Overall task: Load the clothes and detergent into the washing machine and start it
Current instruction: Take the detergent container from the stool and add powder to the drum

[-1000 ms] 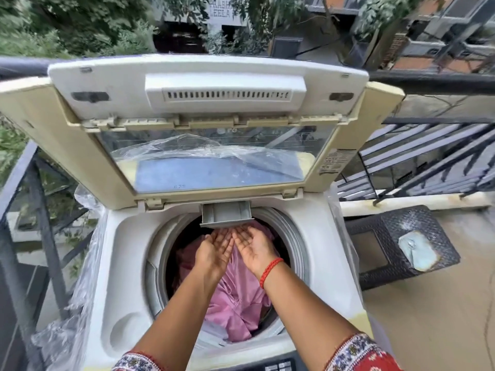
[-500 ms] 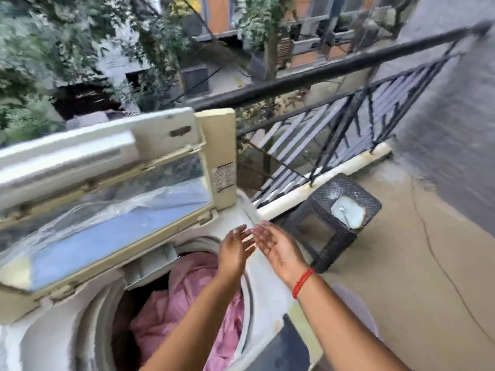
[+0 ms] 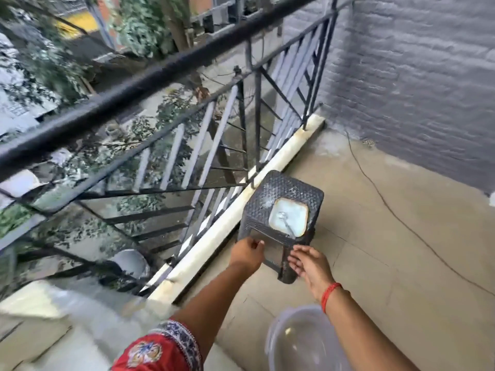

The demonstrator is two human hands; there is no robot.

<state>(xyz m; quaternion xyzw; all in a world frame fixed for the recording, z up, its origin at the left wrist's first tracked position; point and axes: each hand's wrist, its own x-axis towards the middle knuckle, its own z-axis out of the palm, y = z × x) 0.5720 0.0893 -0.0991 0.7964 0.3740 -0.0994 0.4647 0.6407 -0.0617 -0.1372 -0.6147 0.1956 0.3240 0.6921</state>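
Over by the dark woven plastic stool (image 3: 281,207) carrying a pale square detergent tub (image 3: 288,220): left hand (image 3: 247,253) and right hand (image 3: 310,266) reaching, fingers loosely spread, empty; detergent unloaded, machine unstarted, out of view.

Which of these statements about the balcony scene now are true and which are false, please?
1. The pale square dish sits on the dark woven plastic stool. True.
2. The left hand holds pink cloth. False: it holds nothing.
3. The red thread bracelet is on the right wrist. True.
4. The stool stands against the grey brick wall. False: it stands beside the black metal railing.
5. The right hand grips the dish. False: it is short of it, fingers relaxed.
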